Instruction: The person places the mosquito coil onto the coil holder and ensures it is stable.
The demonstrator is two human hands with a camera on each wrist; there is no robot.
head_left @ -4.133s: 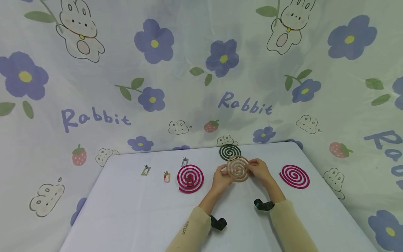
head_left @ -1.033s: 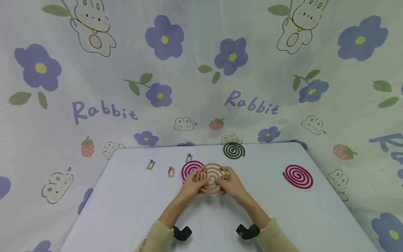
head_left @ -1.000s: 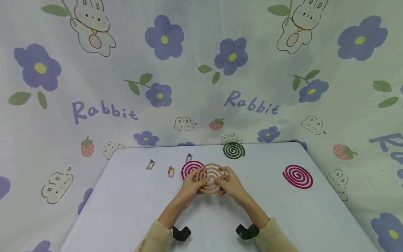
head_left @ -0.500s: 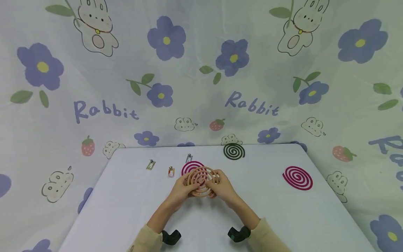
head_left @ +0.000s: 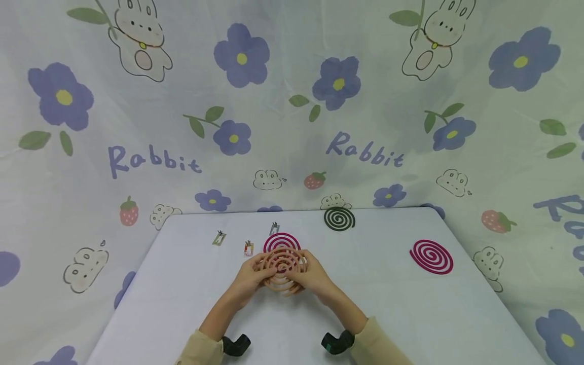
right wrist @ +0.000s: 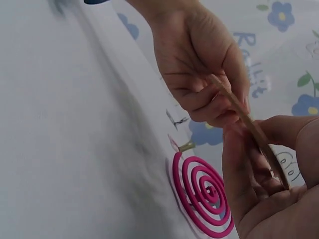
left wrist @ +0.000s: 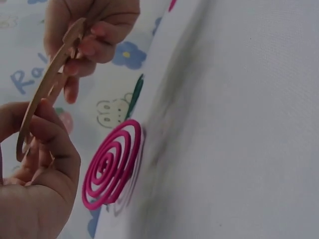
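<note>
Both hands hold a tan mosquito coil [head_left: 283, 267] up over the table in the head view. My left hand [head_left: 248, 280] pinches its left side, thumb on the front face and fingers behind. The right hand [head_left: 316, 276] grips the opposite side the same way, and the two thumbs come close together near the coil's middle. Seen edge-on in the left wrist view, the coil [left wrist: 42, 92] is thin and tilted. Just behind it is a magenta mosquito coil [left wrist: 112, 164], raised off the cloth with its shadow beneath; the held coil partly covers it in the head view.
A second magenta coil [head_left: 431, 257] lies flat on the right, and a dark green coil [head_left: 339, 219] near the back edge. Small metal coil stands lie at back left: a gold one [head_left: 219, 238], a red-and-yellow one [head_left: 248, 248] and a silver one [head_left: 274, 229]. A rabbit-print curtain [head_left: 292, 116] hangs behind.
Both hands have carried the tan coil leftward and closer to the body, from beside the green coil to in front of the raised magenta coil. Their thumbs have moved inward on its face.
</note>
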